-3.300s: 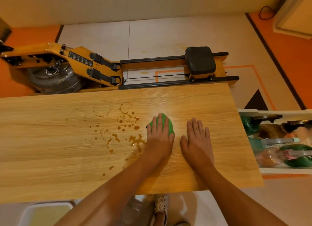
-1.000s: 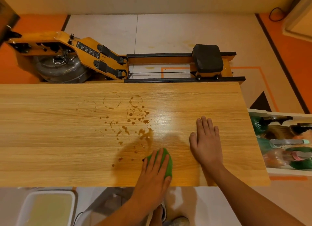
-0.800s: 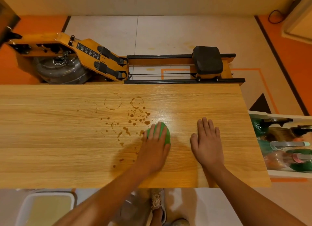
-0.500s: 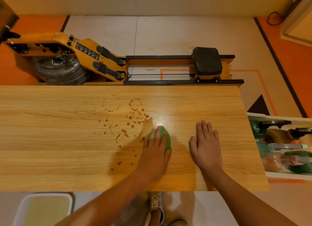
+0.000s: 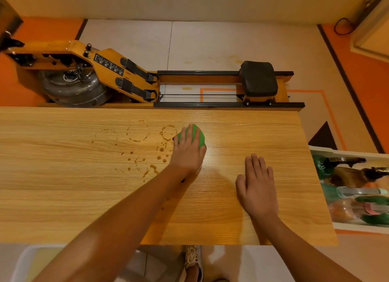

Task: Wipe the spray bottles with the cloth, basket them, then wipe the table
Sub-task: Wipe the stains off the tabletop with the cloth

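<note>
A green cloth [image 5: 201, 139] lies on the wooden table [image 5: 63, 197], mostly covered by my left hand [image 5: 188, 150], which presses it flat with straight fingers near the far middle. Brown drops and ring marks [image 5: 139, 147] spread just left of the cloth. My right hand [image 5: 257, 187] rests flat on the table to the right, fingers straight, holding nothing. Several spray bottles [image 5: 353, 176] lie in a white basket [image 5: 357, 228] off the table's right end.
A wooden rowing machine [image 5: 126, 77] runs along the floor beyond the far edge. A white bin [image 5: 27, 265] sits on the floor at the near left. My foot [image 5: 193, 262] shows under the near edge.
My left hand has pushed the cloth away from me toward the far edge, up beside the ring marks. The smear near the middle is gone. My right hand has stayed in place.
</note>
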Available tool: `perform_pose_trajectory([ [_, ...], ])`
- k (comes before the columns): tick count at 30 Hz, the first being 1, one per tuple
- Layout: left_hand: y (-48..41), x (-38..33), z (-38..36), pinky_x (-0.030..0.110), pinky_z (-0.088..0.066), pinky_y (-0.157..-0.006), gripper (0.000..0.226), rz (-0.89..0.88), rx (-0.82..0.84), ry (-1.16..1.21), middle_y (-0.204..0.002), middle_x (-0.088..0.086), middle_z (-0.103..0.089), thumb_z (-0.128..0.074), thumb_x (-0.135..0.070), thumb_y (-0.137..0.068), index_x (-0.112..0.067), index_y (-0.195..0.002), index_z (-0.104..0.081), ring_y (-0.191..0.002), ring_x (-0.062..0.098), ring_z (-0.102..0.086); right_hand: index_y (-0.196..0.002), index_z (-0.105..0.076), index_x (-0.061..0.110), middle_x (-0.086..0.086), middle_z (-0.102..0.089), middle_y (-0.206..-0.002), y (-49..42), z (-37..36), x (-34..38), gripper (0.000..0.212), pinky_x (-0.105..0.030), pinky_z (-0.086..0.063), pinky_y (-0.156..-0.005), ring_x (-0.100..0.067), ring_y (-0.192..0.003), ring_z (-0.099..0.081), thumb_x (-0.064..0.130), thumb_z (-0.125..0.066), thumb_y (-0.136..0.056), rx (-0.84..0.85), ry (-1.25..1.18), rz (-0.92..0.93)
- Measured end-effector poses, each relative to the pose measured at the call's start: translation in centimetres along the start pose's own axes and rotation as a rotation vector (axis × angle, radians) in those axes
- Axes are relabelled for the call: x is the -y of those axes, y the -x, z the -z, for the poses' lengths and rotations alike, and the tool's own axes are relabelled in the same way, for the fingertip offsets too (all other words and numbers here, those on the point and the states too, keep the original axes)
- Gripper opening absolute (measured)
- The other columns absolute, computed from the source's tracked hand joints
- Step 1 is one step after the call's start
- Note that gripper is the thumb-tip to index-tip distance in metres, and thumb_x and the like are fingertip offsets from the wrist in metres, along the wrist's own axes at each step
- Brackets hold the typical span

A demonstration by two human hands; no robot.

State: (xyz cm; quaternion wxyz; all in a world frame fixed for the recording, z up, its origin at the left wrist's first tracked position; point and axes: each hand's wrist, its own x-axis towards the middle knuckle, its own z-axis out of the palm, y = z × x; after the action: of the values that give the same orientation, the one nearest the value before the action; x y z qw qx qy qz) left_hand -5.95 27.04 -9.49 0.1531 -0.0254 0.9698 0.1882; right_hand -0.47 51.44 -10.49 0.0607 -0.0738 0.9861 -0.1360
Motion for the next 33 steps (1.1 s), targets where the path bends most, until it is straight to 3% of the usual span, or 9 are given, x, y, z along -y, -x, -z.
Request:
perform_pose_trajectory([
  [3,-0.4,0.2,0.4,0.054,0.007,-0.127,0.069,-0.024,0.029,-0.015,-0.170,0.011,0.023,-0.022,-0.042,-0.111,-0.012,-0.163,0.012,-0.156,0.029,0.021,-0.163,-0.019,0.015,-0.003,-0.008,-0.172,0.0,0.1,0.1,0.066,-0.039,0.005,-0.128,-0.018,-0.159,0.002,0.044,-0.018,-0.104,0.012,0.001,-0.001],
  [7,5.6,0.3,-1.3,0.049,0.008,-0.128,0.070,-0.027,0.019,0.008,-0.169,0.005,0.025,-0.024,-0.041,-0.110,-0.014,-0.163,0.014,-0.155,0.023,0.025,-0.163,-0.015,0.014,-0.003,-0.005,-0.172,0.1,0.0,0.0,0.067,-0.039,0.006,-0.128,-0.017,-0.158,0.006,0.045,-0.016,-0.104,0.023,0.002,0.007],
  [11,12.5,0.9,-3.2,0.038,0.022,-0.122,0.073,-0.061,0.083,-0.039,-0.162,-0.002,0.038,0.003,-0.055,-0.098,-0.020,-0.159,0.021,-0.148,0.012,0.040,-0.163,-0.016,0.014,-0.003,-0.006,-0.171,0.2,-0.1,-0.1,0.067,-0.040,0.004,-0.128,-0.018,-0.159,0.005,0.046,-0.017,-0.104,0.015,0.002,0.012],
  [13,12.9,1.6,-3.5,0.035,0.024,-0.119,0.074,-0.054,0.091,-0.027,-0.162,-0.005,0.038,0.006,-0.057,-0.096,-0.021,-0.159,0.020,-0.147,0.008,0.041,-0.163,-0.018,0.014,-0.003,-0.006,-0.171,0.3,-0.2,-0.1,0.067,-0.040,0.002,-0.129,-0.018,-0.159,0.004,0.046,-0.017,-0.104,0.010,0.002,0.014],
  [20,3.0,2.3,0.0,0.049,0.008,-0.127,0.069,-0.026,0.023,-0.027,-0.169,0.004,0.024,-0.020,-0.046,-0.110,-0.014,-0.163,0.012,-0.156,0.022,0.022,-0.162,-0.023,0.013,-0.005,-0.012,-0.171,0.1,-0.3,-0.2,0.065,-0.043,-0.003,-0.129,-0.020,-0.159,-0.001,0.044,-0.022,-0.104,-0.004,0.015,0.011],
  [25,-4.6,2.5,3.4,0.051,0.008,-0.125,0.070,-0.016,0.106,-0.047,-0.170,0.011,0.022,-0.021,-0.044,-0.111,-0.010,-0.163,0.011,-0.157,0.028,0.020,-0.161,-0.025,0.012,-0.005,-0.013,-0.170,-0.1,-0.1,-0.3,0.065,-0.045,-0.005,-0.129,-0.021,-0.159,-0.002,0.044,-0.023,-0.105,-0.005,0.005,0.022],
  [29,-2.4,2.7,2.7,0.052,0.006,-0.127,0.070,-0.029,0.087,-0.028,-0.170,0.009,0.023,-0.023,-0.043,-0.111,-0.011,-0.163,0.011,-0.157,0.026,0.020,-0.161,-0.026,0.013,-0.005,-0.013,-0.170,0.2,-0.1,-0.2,0.065,-0.044,-0.004,-0.129,-0.021,-0.159,-0.002,0.045,-0.021,-0.105,0.004,0.005,0.020],
  [33,6.6,2.8,-0.4,0.047,0.011,-0.126,0.070,-0.105,0.088,-0.051,-0.166,0.004,0.032,-0.012,-0.049,-0.106,-0.017,-0.161,0.018,-0.155,0.023,0.028,-0.162,-0.024,0.013,-0.004,-0.012,-0.171,0.1,-0.2,-0.3,0.064,-0.045,-0.004,-0.129,-0.020,-0.159,0.000,0.043,-0.023,-0.105,0.015,-0.006,0.011],
])
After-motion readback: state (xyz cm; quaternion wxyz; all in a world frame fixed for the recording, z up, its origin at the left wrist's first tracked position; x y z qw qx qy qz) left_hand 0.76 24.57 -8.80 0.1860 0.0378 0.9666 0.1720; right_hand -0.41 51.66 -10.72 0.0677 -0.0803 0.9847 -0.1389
